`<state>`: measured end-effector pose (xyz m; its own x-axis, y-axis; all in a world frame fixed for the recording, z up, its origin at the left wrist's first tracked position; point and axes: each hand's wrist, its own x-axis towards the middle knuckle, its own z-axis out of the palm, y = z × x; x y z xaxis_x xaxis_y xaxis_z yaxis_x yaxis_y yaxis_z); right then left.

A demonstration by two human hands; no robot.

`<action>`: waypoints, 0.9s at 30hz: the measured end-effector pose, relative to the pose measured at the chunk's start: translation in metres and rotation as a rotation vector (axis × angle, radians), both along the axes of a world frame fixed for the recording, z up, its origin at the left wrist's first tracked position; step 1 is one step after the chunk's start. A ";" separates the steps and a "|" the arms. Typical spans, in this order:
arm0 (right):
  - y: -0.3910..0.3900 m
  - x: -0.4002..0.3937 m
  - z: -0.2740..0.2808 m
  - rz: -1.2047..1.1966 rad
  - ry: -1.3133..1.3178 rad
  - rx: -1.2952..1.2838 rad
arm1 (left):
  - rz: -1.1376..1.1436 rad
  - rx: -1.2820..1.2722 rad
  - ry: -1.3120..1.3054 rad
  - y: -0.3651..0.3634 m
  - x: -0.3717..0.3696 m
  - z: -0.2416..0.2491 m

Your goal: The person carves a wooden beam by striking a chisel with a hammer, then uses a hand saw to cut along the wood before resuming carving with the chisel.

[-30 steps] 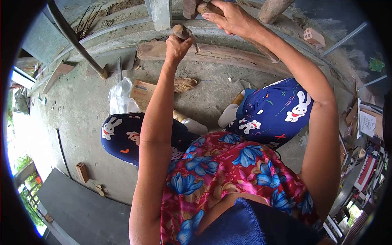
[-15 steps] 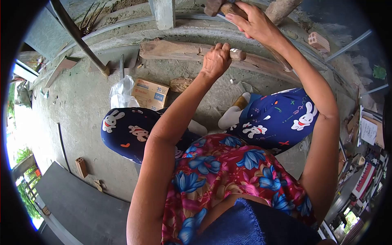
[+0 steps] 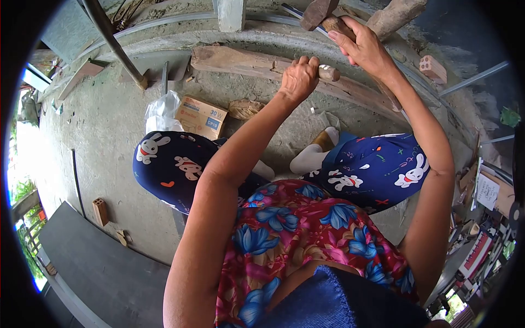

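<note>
My left hand (image 3: pixel 299 79) is closed around a tool with a round wooden handle (image 3: pixel 329 73). The handle's butt sticks out on the right of the fist, and the tool's other end is hidden by my fingers. This fist is at a long, rough wooden beam (image 3: pixel 235 61) lying on the floor in front of my feet. Higher and to the right, my right hand (image 3: pixel 363 48) grips a hammer (image 3: pixel 319 14) by its wooden handle. The dark hammer head is raised above the beam, apart from the tool in my left hand.
A cardboard box (image 3: pixel 201 117) and a clear plastic bag (image 3: pixel 162 112) lie left of my feet. A metal post (image 3: pixel 231 16) stands behind the beam. Hollow bricks sit at right (image 3: pixel 432 69) and lower left (image 3: pixel 100 212). A dark board (image 3: pixel 104 262) lies at lower left.
The hammer in my right hand has shifted rightward, and more of its head shows. My left hand keeps its grip at the beam. The whole view has shifted slightly.
</note>
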<state>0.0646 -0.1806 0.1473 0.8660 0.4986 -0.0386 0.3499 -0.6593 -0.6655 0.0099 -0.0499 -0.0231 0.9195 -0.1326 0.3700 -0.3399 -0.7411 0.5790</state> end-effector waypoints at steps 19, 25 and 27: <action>0.005 -0.033 0.043 -0.113 0.024 0.048 | 0.035 -0.110 0.074 0.004 0.007 0.002; 0.008 -0.058 0.038 -0.272 0.072 0.289 | 0.055 -0.132 0.114 0.006 0.009 0.012; 0.009 -0.066 0.032 -0.319 0.069 0.372 | 0.058 -0.126 0.125 0.005 0.010 0.013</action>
